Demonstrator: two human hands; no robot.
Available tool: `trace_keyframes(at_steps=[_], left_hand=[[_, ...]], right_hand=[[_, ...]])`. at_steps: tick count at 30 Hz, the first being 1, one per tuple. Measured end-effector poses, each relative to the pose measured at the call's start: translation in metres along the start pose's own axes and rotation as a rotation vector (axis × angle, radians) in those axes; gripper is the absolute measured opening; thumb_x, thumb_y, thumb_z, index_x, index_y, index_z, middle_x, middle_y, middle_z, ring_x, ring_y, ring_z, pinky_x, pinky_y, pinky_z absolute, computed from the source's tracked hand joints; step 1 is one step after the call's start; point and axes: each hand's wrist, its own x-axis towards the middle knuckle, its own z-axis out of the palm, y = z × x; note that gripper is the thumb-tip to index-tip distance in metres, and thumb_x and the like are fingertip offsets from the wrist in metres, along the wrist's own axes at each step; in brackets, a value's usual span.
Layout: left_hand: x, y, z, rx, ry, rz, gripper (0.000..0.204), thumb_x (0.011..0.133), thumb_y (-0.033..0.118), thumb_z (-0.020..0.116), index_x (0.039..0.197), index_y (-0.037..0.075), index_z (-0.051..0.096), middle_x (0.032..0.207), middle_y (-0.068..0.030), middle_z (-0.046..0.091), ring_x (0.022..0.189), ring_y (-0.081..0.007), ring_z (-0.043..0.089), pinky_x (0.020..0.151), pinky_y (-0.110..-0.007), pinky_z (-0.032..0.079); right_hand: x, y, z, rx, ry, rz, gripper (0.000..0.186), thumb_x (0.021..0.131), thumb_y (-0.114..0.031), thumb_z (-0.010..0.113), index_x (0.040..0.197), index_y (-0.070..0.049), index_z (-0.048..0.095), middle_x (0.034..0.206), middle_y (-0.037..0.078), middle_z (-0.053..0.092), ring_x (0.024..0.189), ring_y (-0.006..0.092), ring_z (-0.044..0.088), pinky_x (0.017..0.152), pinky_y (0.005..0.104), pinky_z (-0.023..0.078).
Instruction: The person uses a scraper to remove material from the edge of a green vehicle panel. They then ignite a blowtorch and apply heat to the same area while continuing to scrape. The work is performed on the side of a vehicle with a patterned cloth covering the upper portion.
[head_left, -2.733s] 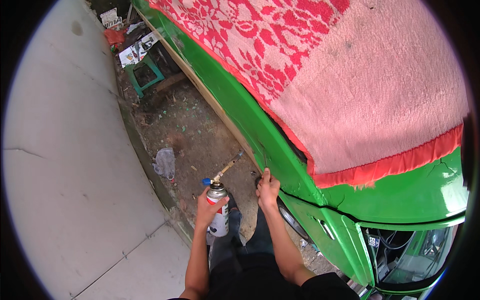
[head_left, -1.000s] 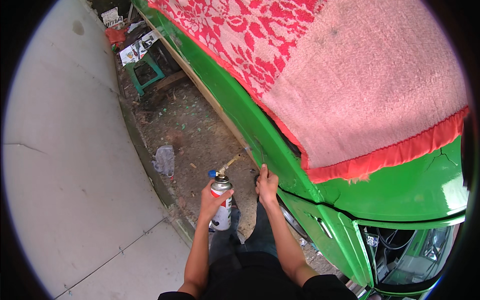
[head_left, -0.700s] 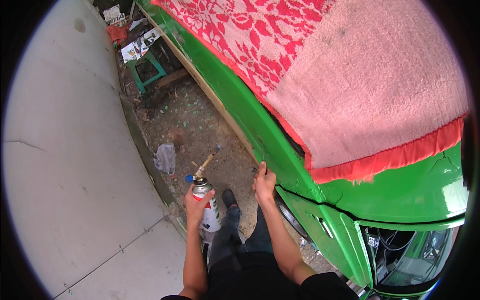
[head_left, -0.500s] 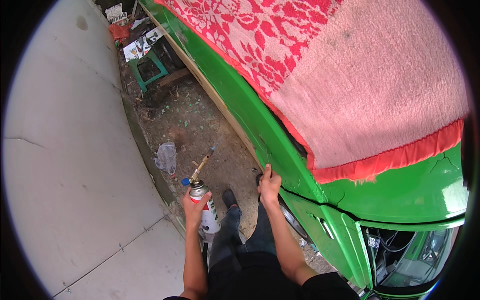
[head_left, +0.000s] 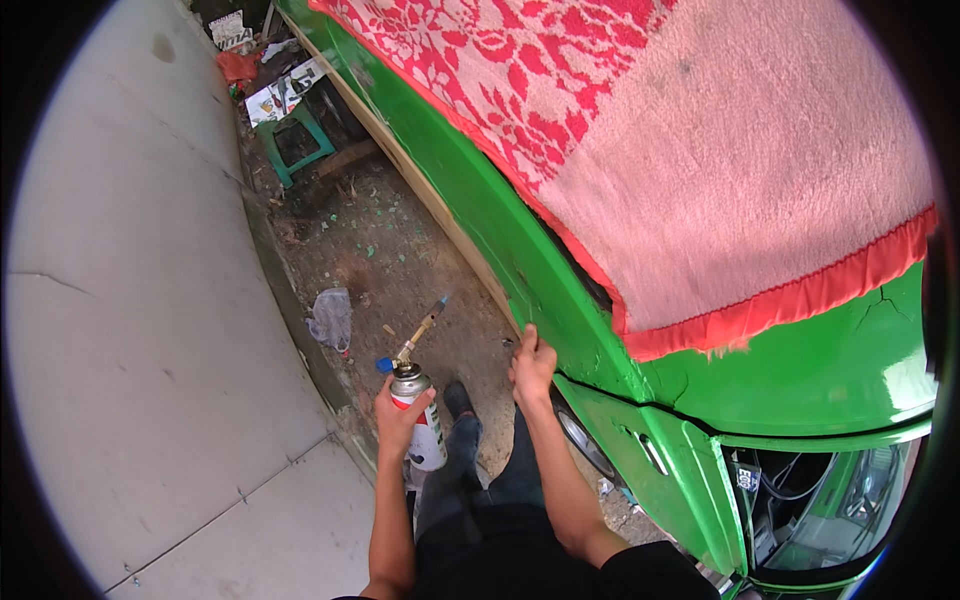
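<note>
My left hand is closed around a gas torch, gripping its white and red canister near the top. The brass torch head angles up and to the right, with a faint bluish glow at its tip and a blue knob at its base. Close to the lower edge of the green car body panel, my right hand is curled shut, thumb on top. Whatever its fingers hold, if anything, is hidden. The panel's paint looks cracked along this edge.
A pink and red blanket covers the upper car body. On the left runs a grey wall. A clear plastic bag and green paint flakes lie on the ground; a green stool stands farther off. A car wheel shows by my legs.
The torch in my left hand has shifted slightly right and its nozzle points more toward the car. My right hand has drawn a little left, off the panel edge.
</note>
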Motion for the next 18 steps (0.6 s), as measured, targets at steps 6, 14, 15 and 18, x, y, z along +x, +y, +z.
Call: trace_keyframes(at_steps=[6,14,15,18], left_hand=[[0.002,0.0,-0.001,0.0,-0.023,-0.012,0.039,0.076,0.018,0.083,0.103,0.0,0.062,0.087,-0.0062,0.07,0.076,-0.0124,0.064,0.072,-0.028,0.05],[0.0,0.0,0.005,-0.018,-0.037,0.007,0.038,0.076,0.018,0.083,0.102,0.0,0.062,0.088,-0.0065,0.07,0.076,-0.0127,0.064,0.072,-0.028,0.051],[0.002,0.003,0.004,0.002,-0.04,0.009,0.038,0.076,0.018,0.083,0.102,0.0,0.062,0.088,-0.0065,0.07,0.076,-0.0127,0.064,0.072,-0.028,0.051],[-0.004,0.007,0.006,0.024,-0.019,0.017,0.038,0.076,0.018,0.083,0.102,0.0,0.062,0.088,-0.0063,0.07,0.076,-0.0128,0.065,0.072,-0.028,0.051]], right_hand=[[0.004,0.002,0.001,0.019,0.013,0.021,0.028,0.104,-0.029,0.05,0.097,-0.003,0.057,0.052,-0.006,0.036,0.037,0.0062,0.032,0.034,0.0264,0.026],[0.008,0.003,0.004,0.001,0.006,0.014,0.034,0.104,-0.033,0.051,0.079,-0.012,0.044,0.054,-0.007,0.032,0.038,0.0043,0.027,0.034,0.0257,0.02],[0.01,0.002,0.01,0.004,0.004,-0.002,0.034,0.104,-0.034,0.051,0.079,-0.012,0.044,0.054,-0.007,0.032,0.039,0.0042,0.027,0.034,0.0256,0.02],[0.0,-0.002,-0.007,0.039,-0.004,0.059,0.031,0.104,-0.032,0.051,0.086,-0.007,0.051,0.055,-0.006,0.035,0.038,0.0062,0.029,0.034,0.0268,0.024]])
